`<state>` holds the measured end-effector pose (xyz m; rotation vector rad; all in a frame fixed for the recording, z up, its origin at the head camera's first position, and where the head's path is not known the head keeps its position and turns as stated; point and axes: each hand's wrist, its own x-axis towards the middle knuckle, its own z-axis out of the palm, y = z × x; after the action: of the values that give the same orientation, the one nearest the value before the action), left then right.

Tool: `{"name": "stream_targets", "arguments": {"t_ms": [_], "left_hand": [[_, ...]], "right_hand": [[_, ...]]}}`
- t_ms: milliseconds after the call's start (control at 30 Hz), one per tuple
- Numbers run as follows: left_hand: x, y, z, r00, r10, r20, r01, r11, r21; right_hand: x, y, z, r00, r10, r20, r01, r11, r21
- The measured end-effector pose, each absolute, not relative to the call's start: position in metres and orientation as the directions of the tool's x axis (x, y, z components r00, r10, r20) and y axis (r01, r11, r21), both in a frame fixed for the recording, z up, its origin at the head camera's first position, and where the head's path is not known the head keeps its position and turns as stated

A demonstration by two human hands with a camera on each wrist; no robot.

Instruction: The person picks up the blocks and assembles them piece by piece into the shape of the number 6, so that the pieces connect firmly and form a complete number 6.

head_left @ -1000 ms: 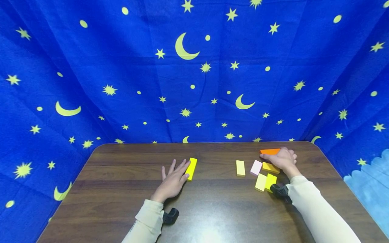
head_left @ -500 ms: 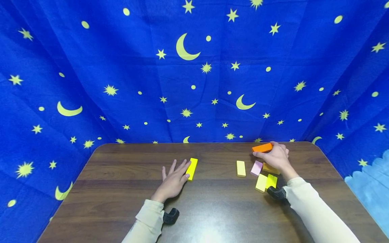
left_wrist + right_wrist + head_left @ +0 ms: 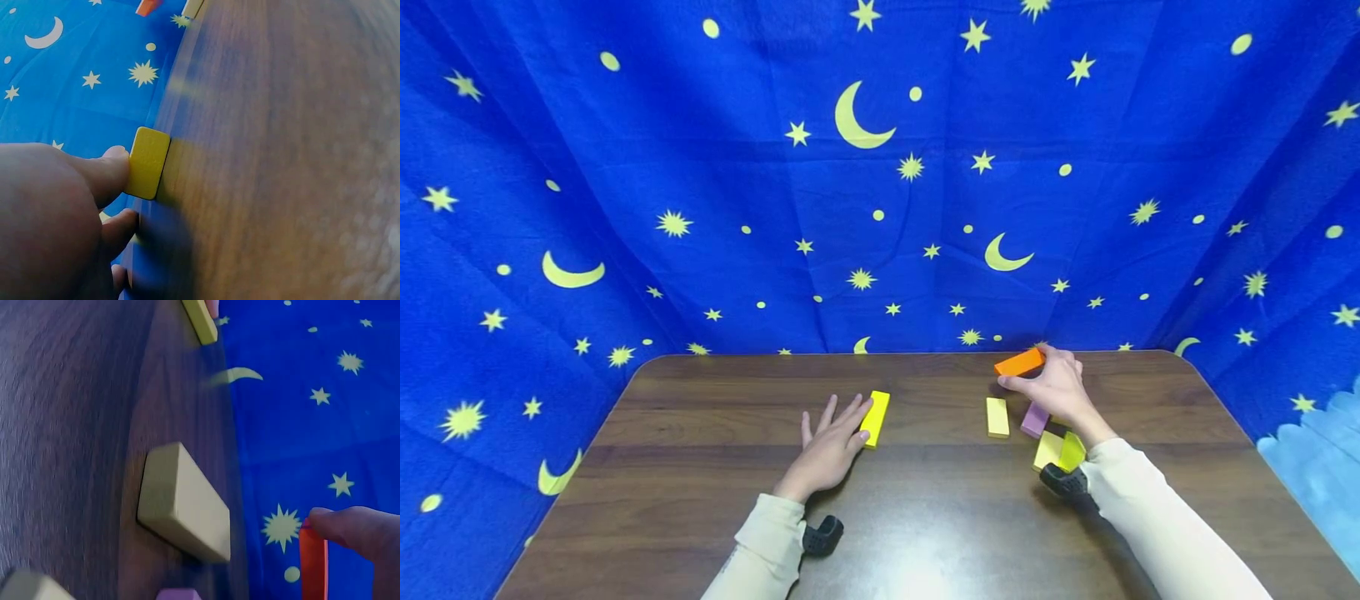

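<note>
In the head view, my right hand (image 3: 1060, 390) pinches an orange block (image 3: 1019, 362) between thumb and fingers, near the table's far edge. The right wrist view shows this orange block (image 3: 314, 565) upright on edge under the thumb, against the blue cloth. My left hand (image 3: 822, 452) lies with fingers spread and straight, index finger and thumb touching the left side of a bright yellow block (image 3: 877, 419). That yellow block (image 3: 147, 164) stands end-on in the left wrist view with the thumb against it. Part of the right hand covers what lies beneath it.
A pale yellow block (image 3: 997, 418) lies alone on the wooden table (image 3: 700, 467). Beside the right wrist lie a purple block (image 3: 1034, 419), a cream block (image 3: 1048, 451) and another yellow block (image 3: 1072, 452). A blue star-printed cloth (image 3: 880, 183) hangs behind the table.
The right hand has carried the orange block leftward and slightly up, away from the cluster, and its arm now covers the amber block. The left hand has stayed on the yellow block.
</note>
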<state>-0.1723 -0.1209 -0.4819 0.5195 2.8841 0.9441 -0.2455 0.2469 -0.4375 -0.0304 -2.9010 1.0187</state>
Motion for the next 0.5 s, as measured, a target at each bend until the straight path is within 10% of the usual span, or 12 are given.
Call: {"name": "stream_targets", "arguments": {"t_ms": [500], "left_hand": [[-0.172,-0.12,-0.482,-0.945,0.327,0.035,0.284,0.757,0.588]], "right_hand": [[-0.245,0.212,-0.442,-0.995,-0.034,0.097,-0.088,0.756,-0.649]]}}
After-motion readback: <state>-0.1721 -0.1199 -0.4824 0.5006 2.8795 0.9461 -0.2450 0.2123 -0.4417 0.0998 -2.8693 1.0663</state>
